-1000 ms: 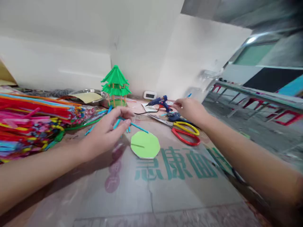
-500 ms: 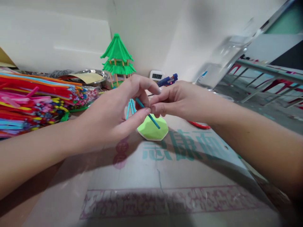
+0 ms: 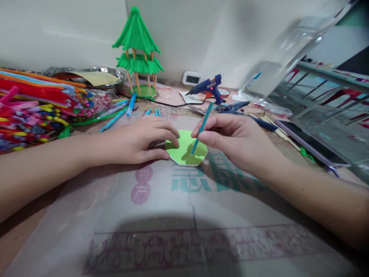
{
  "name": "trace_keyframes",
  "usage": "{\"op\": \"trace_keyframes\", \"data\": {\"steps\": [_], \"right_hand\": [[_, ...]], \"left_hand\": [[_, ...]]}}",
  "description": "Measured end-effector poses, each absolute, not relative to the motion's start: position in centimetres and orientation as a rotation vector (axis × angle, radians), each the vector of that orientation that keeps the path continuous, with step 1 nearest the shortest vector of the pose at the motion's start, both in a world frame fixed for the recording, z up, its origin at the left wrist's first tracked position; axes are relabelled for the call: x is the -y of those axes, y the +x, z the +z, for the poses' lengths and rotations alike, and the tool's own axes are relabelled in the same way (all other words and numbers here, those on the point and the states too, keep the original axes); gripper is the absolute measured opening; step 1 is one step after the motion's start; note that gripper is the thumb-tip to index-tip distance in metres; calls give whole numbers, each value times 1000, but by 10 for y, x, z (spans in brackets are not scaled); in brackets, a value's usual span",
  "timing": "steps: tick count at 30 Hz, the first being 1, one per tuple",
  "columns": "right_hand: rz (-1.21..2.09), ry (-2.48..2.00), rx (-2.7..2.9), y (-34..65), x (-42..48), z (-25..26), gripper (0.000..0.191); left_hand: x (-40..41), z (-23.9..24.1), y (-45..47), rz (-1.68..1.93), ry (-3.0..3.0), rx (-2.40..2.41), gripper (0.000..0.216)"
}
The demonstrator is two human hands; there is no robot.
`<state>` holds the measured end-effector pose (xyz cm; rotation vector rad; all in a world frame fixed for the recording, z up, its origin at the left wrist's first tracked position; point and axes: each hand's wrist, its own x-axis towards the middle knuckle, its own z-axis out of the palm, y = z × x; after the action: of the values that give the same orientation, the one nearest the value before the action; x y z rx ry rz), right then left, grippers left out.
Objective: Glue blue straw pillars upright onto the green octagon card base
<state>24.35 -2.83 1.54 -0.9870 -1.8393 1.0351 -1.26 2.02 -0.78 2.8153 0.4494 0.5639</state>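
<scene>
A light green octagonal card [image 3: 187, 153] lies flat on the cardboard sheet [image 3: 173, 215]. My left hand [image 3: 138, 140] rests on the card's left edge with fingers curled, pressing it down. My right hand [image 3: 230, 140] pinches a blue stick [image 3: 202, 127] between thumb and fingers. The stick stands tilted, its lower tip touching the right part of the card. More blue sticks [image 3: 152, 112] lie just beyond my left hand.
A green pagoda model [image 3: 137, 50] stands at the back. A pile of coloured pipe cleaners [image 3: 37, 107] fills the left. A blue glue gun [image 3: 207, 87], a small clock [image 3: 192, 79], a metal bowl [image 3: 92, 77], a phone [image 3: 311, 143] and wooden sticks [image 3: 276, 129] lie behind and right.
My hands came apart and lowered. The right hand took the blue stick and set its tip on the green card; the left hand dropped onto the card's edge.
</scene>
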Motion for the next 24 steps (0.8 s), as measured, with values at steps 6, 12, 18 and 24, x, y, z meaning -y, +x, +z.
{"op": "trace_keyframes", "data": {"steps": [6,12,18,24], "right_hand": [[931,-999,1874,242,40,5,24],[862,-1039,1984,241,45,2,14],[873,-1025,2014,240,45,-3,14],[885,-1039,2009,241,44,-6,15]], "left_hand": [[-12,-16,-4,600,2708,-472,19],[-13,-13,-5,550,2735,-503,17],[-13,-14,-4,544,2731,-523,16],[-14,-16,-5,588,2714,-488,17]]}}
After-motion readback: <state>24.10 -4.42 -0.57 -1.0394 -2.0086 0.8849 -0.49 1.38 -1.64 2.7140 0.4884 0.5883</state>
